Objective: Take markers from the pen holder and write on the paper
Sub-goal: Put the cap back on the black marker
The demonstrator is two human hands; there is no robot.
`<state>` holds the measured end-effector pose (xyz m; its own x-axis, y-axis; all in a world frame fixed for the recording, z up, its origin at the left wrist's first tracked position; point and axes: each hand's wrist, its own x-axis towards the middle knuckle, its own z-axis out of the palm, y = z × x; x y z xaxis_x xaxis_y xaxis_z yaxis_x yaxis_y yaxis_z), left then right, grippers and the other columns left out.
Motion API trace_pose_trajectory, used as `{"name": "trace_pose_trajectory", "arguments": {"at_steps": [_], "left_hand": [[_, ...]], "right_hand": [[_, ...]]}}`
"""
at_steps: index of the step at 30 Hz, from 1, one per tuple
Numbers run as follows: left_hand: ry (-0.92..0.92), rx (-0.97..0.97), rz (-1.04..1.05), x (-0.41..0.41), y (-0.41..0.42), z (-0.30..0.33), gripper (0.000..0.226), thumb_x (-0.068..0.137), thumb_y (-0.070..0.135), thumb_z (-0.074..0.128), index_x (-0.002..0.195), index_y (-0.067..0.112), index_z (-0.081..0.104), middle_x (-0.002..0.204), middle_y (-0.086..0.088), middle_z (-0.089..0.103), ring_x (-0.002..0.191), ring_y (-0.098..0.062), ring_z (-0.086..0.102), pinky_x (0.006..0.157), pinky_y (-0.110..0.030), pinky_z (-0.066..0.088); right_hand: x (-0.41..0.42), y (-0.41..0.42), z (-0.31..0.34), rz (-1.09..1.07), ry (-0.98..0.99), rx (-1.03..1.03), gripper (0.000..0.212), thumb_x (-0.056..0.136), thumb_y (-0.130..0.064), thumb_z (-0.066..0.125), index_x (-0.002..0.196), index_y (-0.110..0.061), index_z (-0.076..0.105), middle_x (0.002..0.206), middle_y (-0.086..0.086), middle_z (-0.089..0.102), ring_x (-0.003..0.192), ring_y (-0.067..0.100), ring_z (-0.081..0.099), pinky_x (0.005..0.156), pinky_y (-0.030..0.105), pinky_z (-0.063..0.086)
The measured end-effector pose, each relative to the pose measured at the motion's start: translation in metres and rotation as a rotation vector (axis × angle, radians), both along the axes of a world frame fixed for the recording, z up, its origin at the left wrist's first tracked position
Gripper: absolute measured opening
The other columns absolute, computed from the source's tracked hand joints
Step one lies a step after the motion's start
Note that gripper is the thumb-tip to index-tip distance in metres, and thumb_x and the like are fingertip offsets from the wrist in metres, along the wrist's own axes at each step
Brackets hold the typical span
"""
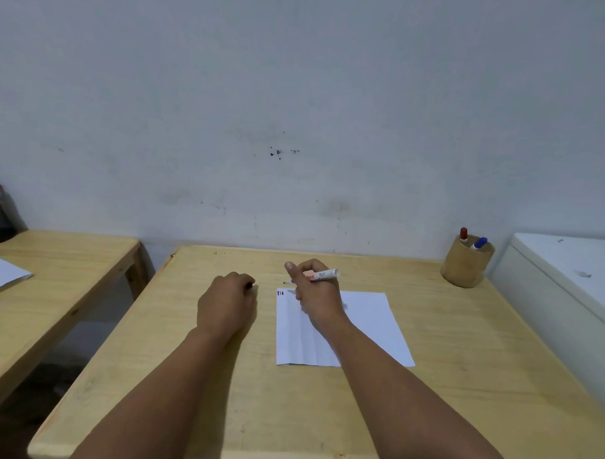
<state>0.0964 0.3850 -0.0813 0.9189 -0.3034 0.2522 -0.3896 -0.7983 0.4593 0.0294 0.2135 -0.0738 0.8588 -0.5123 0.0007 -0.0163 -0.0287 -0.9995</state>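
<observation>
While right hand (317,291) grips marker (321,275), tip hovers beyond paper (366,321).

We see a white sheet of paper (359,329) lying on the light wooden table (193,380), right of its middle, with the round wooden pen holder (466,266) at the far right corner against the wall. Two capped markers (479,243) stand in that holder. Our right hand (317,291) rests over the paper's far left corner, our left hand (227,304) on bare table to the paper's left.
</observation>
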Motion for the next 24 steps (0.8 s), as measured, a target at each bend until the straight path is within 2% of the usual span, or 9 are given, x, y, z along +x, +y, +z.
{"name": "trace_pose_trajectory", "arguments": {"at_steps": [3, 4, 5, 7, 9, 12, 16, 20, 24], "left_hand": [[0.021, -0.024, 0.004, 0.003, -0.004, 0.005, 0.029, 0.098, 0.026, 0.055, 0.122, 0.025, 0.072, 0.12, 0.005, 0.073, 0.112, -0.022, 0.064, 0.085, -0.035, 0.053], [0.052, -0.057, -0.001, 0.004, -0.005, 0.008, 0.029, 0.097, 0.024, 0.057, 0.122, 0.024, 0.072, 0.119, 0.004, 0.074, 0.111, -0.022, 0.066, 0.085, -0.034, 0.053], [0.094, -0.111, -0.009, 0.004, -0.006, 0.012, 0.029, 0.096, 0.021, 0.058, 0.121, 0.023, 0.073, 0.116, 0.003, 0.075, 0.108, -0.021, 0.068, 0.085, -0.033, 0.054], [0.187, -0.279, -0.029, 0.002, -0.01, 0.027, 0.025, 0.094, 0.015, 0.062, 0.115, 0.019, 0.075, 0.103, 0.003, 0.078, 0.103, -0.018, 0.07, 0.083, -0.029, 0.052], [0.251, -0.454, -0.062, -0.006, -0.014, 0.047, 0.02, 0.094, 0.012, 0.063, 0.108, 0.017, 0.077, 0.091, 0.005, 0.078, 0.098, -0.017, 0.071, 0.077, -0.027, 0.05], [0.302, -0.666, -0.105, -0.022, -0.021, 0.078, 0.019, 0.096, 0.01, 0.061, 0.106, 0.016, 0.077, 0.089, 0.001, 0.078, 0.088, -0.019, 0.068, 0.073, -0.028, 0.049], [0.322, -0.842, -0.116, -0.042, -0.027, 0.105, 0.02, 0.098, 0.014, 0.06, 0.108, 0.016, 0.077, 0.094, -0.002, 0.078, 0.092, -0.019, 0.067, 0.079, -0.033, 0.05], [0.362, -0.915, -0.12, -0.061, -0.033, 0.122, 0.022, 0.1, 0.016, 0.059, 0.114, 0.013, 0.076, 0.097, -0.002, 0.077, 0.094, -0.017, 0.067, 0.075, -0.03, 0.05], [0.368, -0.893, -0.145, -0.078, -0.04, 0.132, 0.022, 0.1, 0.015, 0.059, 0.114, 0.012, 0.075, 0.096, -0.002, 0.076, 0.09, -0.015, 0.064, 0.075, -0.029, 0.049]], "right_hand": [[-0.011, -0.007, 0.017, 0.079, -0.07, -0.037, 0.026, 0.088, -0.027, 0.088, 0.087, -0.011, 0.068, 0.074, 0.002, 0.071, 0.06, 0.013, 0.063, 0.052, 0.023, 0.045], [-0.016, -0.011, 0.021, 0.117, -0.103, -0.05, 0.014, 0.091, -0.017, 0.084, 0.096, -0.012, 0.072, 0.079, 0.003, 0.075, 0.067, 0.016, 0.068, 0.055, 0.026, 0.05], [-0.021, -0.014, 0.026, 0.154, -0.135, -0.056, 0.013, 0.096, -0.007, 0.076, 0.106, -0.015, 0.074, 0.088, 0.003, 0.079, 0.074, 0.018, 0.072, 0.059, 0.031, 0.055], [-0.028, -0.019, 0.037, 0.178, -0.136, -0.026, 0.039, 0.103, 0.007, 0.056, 0.12, -0.024, 0.074, 0.106, 0.005, 0.081, 0.083, 0.021, 0.078, 0.068, 0.037, 0.062], [-0.037, -0.021, 0.049, 0.15, -0.127, 0.058, 0.054, 0.103, 0.013, 0.044, 0.122, -0.025, 0.075, 0.115, 0.006, 0.079, 0.086, 0.022, 0.08, 0.076, 0.041, 0.064], [-0.055, -0.022, 0.064, 0.135, -0.148, 0.163, 0.038, 0.106, 0.004, 0.05, 0.112, -0.018, 0.079, 0.111, 0.01, 0.073, 0.076, 0.022, 0.076, 0.076, 0.04, 0.065], [-0.075, -0.02, 0.068, 0.116, -0.149, -0.138, 0.018, 0.104, -0.009, 0.064, 0.102, -0.026, 0.069, 0.101, 0.006, 0.069, 0.057, 0.009, 0.065, 0.059, 0.027, 0.056], [-0.09, -0.018, 0.071, 0.132, -0.098, -0.336, 0.027, 0.098, -0.014, 0.07, 0.108, -0.039, 0.066, 0.096, -0.002, 0.069, 0.067, 0.016, 0.069, 0.064, 0.028, 0.054], [-0.103, -0.018, 0.078, 0.104, -0.107, -0.389, 0.022, 0.096, -0.015, 0.071, 0.108, -0.034, 0.073, 0.095, -0.005, 0.068, 0.071, 0.023, 0.069, 0.065, 0.033, 0.054]]}}
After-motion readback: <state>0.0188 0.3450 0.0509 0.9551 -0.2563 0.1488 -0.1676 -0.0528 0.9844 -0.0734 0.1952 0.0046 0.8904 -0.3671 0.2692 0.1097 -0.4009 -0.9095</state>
